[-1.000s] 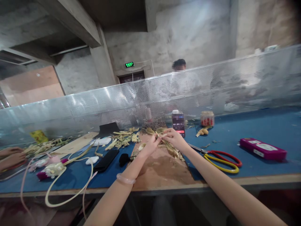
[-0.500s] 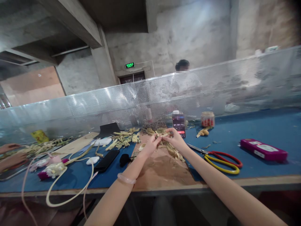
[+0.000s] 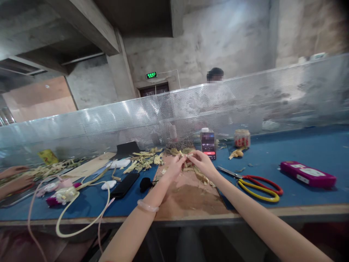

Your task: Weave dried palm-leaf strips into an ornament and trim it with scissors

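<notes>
A pale plant strip point(image 3: 187, 156) is pinched between the fingertips of the left hand point(image 3: 174, 168) and the right hand point(image 3: 204, 165), the grip narrow on both sides. The strip is held above the far part of a brown board point(image 3: 188, 203), laid on a blue counter point(image 3: 278, 154). Dried scraps point(image 3: 202, 177) are strewn below the right hand. Scissors point(image 3: 241, 177) with 1 red and 1 yellow handle are set right of the board, and a lit phone point(image 3: 208, 145) is stood upright behind the right hand. At far left, 2 hands point(image 3: 17, 182) of another person are seen.
</notes>
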### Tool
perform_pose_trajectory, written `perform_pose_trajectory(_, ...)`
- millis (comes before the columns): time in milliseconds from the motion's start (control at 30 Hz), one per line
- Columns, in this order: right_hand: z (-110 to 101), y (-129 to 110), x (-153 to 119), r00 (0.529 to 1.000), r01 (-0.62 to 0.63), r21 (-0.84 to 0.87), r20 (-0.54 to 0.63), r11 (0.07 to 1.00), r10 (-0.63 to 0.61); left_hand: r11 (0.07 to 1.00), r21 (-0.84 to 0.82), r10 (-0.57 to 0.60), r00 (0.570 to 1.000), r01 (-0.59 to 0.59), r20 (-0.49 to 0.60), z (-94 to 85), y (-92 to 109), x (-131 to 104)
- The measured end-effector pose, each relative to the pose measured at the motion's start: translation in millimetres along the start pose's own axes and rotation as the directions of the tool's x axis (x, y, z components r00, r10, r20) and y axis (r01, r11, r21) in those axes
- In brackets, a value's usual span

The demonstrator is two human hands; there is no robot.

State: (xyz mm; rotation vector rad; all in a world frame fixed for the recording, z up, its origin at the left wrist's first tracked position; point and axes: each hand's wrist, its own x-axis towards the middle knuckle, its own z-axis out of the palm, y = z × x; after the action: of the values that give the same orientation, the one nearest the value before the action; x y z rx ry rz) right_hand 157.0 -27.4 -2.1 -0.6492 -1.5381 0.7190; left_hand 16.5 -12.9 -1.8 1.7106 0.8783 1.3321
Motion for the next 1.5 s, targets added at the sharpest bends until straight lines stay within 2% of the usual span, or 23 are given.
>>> perform_pose_trajectory(100,-1,4,2,0.999,0.003,-0.067,-0.034,0.998,-0.005,0.999,-0.039,0.027,0.999,-0.026,0.026,0.4,2,-1)
perform_pose_trajectory(300,-3,6,3,0.997,-0.003,-0.195,-0.071,0.981,-0.011,0.999,0.034,0.021,0.999,-0.022,0.034,-0.7,5,-4)
perform_pose_trajectory(600,-4,-4,0,0.993,0.045,-0.261,-0.097,0.964,-0.073,0.998,0.055,0.024,1.0,-0.025,0.016,1.3,3,-3)
perform_pose_trajectory(733,-5,-4,0,0.993,0.038,-0.271,-0.096,0.962,-0.067,0.995,0.09,0.03,0.999,-0.031,0.017,0.8,9,-7)
perform_pose_trajectory(867,-6,-5,0,0.993,0.015,-0.275,-0.113,0.961,-0.048,0.978,0.151,0.136,0.988,-0.145,0.071,0.7,18,-13)
perform_pose_trajectory(1000,-7,-3,0,0.993,0.006,-0.254,-0.112,0.967,-0.035,0.882,0.346,0.308,0.947,-0.321,0.094,0.3,21,-13)
perform_pose_trajectory(1100,-7,-2,1,0.993,-0.003,-0.233,-0.114,0.972,-0.024,0.787,0.482,0.386,0.917,-0.385,0.102,-1.5,19,-10)
perform_pose_trajectory(1333,-8,-4,0,0.994,-0.005,-0.215,-0.109,0.977,-0.019,0.706,0.583,0.412,0.903,-0.401,0.122,-6.9,19,-8)
perform_pose_trajectory(1500,-8,-4,1,0.993,-0.015,-0.22,-0.117,0.975,-0.011,0.542,0.711,0.447,0.87,-0.447,0.206,-10.1,22,-10)
